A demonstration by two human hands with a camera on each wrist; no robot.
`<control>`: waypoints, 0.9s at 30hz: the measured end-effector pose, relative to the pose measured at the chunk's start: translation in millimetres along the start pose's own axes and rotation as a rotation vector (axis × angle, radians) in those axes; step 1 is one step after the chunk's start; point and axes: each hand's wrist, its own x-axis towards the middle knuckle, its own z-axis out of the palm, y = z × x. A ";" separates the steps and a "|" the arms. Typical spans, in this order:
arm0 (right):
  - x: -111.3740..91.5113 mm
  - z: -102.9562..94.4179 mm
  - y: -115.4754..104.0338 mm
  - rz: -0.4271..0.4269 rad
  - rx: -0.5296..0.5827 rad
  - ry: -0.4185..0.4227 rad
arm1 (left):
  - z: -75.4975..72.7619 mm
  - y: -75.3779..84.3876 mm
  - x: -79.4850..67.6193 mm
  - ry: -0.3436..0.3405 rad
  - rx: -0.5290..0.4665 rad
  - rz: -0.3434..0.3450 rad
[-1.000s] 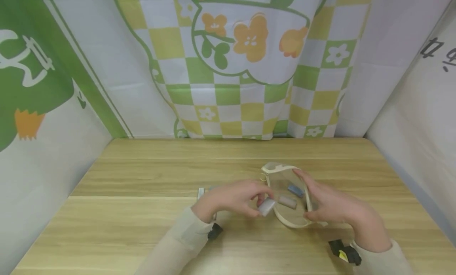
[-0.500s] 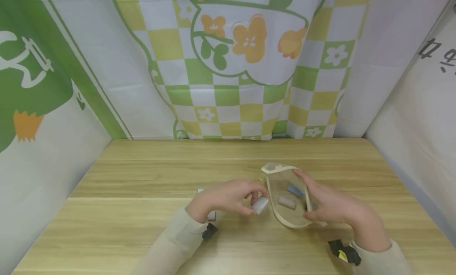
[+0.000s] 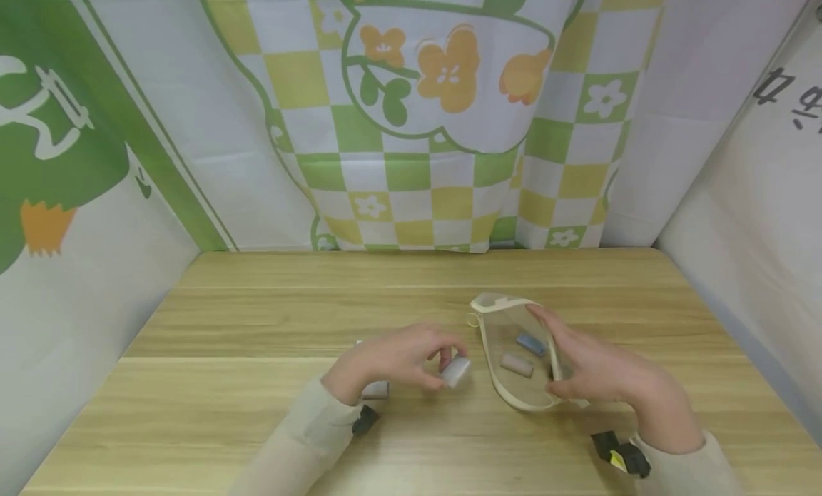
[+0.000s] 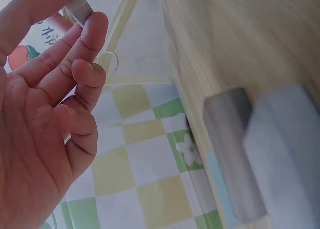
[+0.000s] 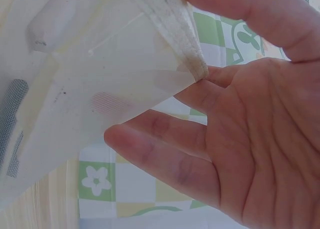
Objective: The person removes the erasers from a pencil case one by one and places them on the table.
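My left hand [image 3: 404,353] pinches a small light grey block [image 3: 456,371] between thumb and fingertips, just left of the pouch and apart from it. In the left wrist view only part of this block [image 4: 80,10] shows. My right hand [image 3: 597,360] holds the right side of a see-through zip pouch [image 3: 493,382] with a cream edge, its mouth spread wide. A small blue piece [image 3: 531,343] and a beige-grey piece [image 3: 516,365] are seen within the pouch. The right wrist view has the pouch's corner [image 5: 197,69] against the fingers.
A grey block [image 3: 375,390] lies by my left wrist, partly hidden under it. The left wrist view shows blurred blocks there, one brownish grey [image 4: 232,154] and one bluish grey [image 4: 290,154]. A patterned curtain [image 3: 411,125] hangs behind the wooden table [image 3: 257,310].
My left hand has drawn left, away from the pouch's mouth, with the light grey block still pinched. The right hand and pouch have stayed almost where they were.
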 end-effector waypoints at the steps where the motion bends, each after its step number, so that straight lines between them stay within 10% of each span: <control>1: 0.0 0.1 0.1 -0.001 -0.002 0.000 | 0.4 -0.8 -1.0 -0.001 0.002 -0.008; 27: 0.9 0.2 0.6 0.011 0.020 -0.014 | 6.5 -9.1 -30.5 0.018 0.031 -0.133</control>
